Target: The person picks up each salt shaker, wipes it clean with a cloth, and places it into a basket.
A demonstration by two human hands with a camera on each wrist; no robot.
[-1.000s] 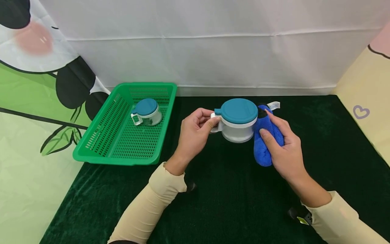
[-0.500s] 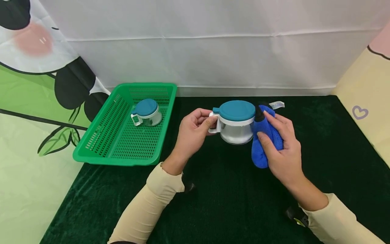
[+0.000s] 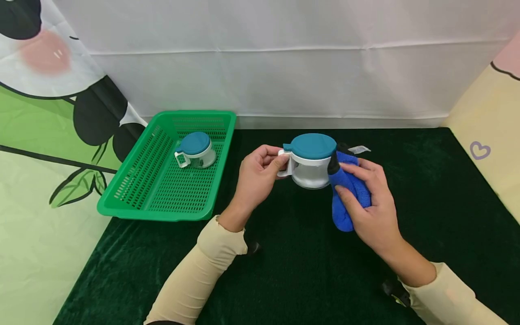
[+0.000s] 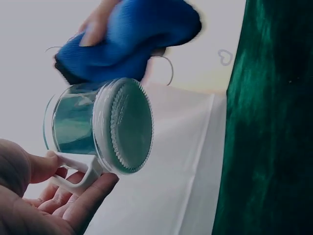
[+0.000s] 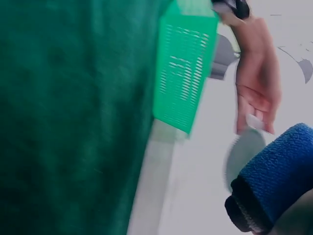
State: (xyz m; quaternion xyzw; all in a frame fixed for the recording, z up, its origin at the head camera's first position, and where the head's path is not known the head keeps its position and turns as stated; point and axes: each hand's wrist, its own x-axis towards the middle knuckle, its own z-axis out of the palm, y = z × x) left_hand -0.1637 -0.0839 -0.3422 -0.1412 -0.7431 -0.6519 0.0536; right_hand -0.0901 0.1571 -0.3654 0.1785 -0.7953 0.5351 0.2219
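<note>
Pinching the white handle of a blue-lidded jar between left hand thumb and fingers. Clasping blue cloth in right hand, freshly shifted leftward along the jar's right edge: wiping apparently under way. Left of left fingers: green basket.

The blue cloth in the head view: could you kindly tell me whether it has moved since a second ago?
Yes, the blue cloth has shifted slightly left and down the picture, nearer the unmoved green basket.
</note>
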